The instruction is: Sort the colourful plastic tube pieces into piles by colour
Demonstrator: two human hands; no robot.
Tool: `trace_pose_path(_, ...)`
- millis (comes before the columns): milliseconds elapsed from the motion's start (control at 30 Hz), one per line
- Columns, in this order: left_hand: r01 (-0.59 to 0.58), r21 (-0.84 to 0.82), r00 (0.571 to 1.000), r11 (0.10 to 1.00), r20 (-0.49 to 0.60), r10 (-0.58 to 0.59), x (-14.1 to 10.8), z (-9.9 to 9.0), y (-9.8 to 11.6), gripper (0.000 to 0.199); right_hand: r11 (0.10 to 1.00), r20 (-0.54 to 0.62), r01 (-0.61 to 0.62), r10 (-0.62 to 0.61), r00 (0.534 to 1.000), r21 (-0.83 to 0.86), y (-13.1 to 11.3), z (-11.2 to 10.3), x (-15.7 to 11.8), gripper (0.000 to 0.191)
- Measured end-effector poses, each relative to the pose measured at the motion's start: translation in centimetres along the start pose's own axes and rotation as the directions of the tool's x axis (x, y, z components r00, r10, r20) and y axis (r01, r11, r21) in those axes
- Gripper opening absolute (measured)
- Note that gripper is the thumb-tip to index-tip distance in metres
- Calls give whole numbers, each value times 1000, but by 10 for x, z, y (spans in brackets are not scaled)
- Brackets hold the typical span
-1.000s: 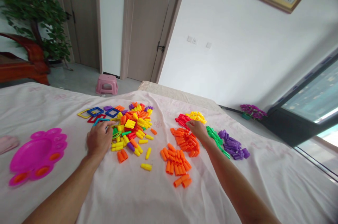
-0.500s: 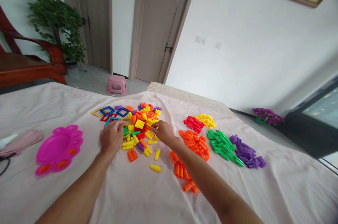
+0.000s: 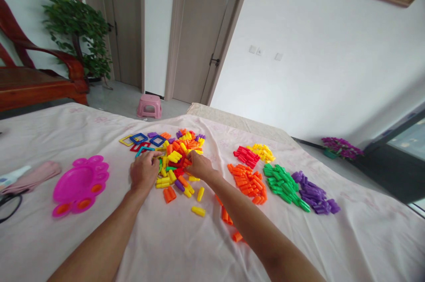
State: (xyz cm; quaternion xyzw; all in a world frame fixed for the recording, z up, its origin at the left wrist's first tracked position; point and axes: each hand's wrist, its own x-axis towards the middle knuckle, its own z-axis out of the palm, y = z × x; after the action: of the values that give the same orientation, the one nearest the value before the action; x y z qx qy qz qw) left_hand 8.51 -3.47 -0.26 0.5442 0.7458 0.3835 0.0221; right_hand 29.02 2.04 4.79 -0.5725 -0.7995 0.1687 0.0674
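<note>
A mixed pile of yellow, orange, red, green and purple plastic pieces point(image 3: 174, 156) lies mid-table on the pale cloth. My left hand point(image 3: 145, 170) rests at its left edge, fingers reaching over the pieces beside a light-blue square frame point(image 3: 144, 149); whether it grips anything is unclear. At the right side of the pile, my right hand point(image 3: 199, 165) has its fingers bent down among the pieces, and the fingertips are hidden. Sorted by colour to the right lie red point(image 3: 246, 156), yellow point(image 3: 262, 152), orange point(image 3: 249, 183), green point(image 3: 283, 185) and purple point(image 3: 314, 194) pieces.
A pink paw-shaped tray point(image 3: 77, 182) is at the left, with a folded pink cloth point(image 3: 40, 177), a white tube point(image 3: 15, 175) and dark-rimmed glasses point(image 3: 11, 206) beyond it. Past the covered surface stand a pink stool point(image 3: 149, 106) and a wooden chair point(image 3: 40, 83).
My right hand has shifted slightly left and down into the pile. The view has turned a little, so the surroundings sit farther right. My left hand stays beside the pile.
</note>
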Motion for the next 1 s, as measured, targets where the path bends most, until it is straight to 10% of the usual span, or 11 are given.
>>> trace_pose_path(167,-5,-8,1000,1000,-9,5,0,1,0,34,924,-52,29,-9,999,380,26,7,-1,28)
trace_pose_path(367,-3,-7,1000,1000,-7,3,0,1,-2,33,497,-144,88,77,987,863,58,-12,-8,37)
trace_pose_path(633,-287,-184,958,940,-84,276,-16,-6,32,28,145,-119,89,209,971,985,49,-22,-33,49)
trace_pose_path(1000,-47,-445,949,894,260,180,-39,-5,78,36,-163,-77,118,236,969,980,-6,24,-41,46)
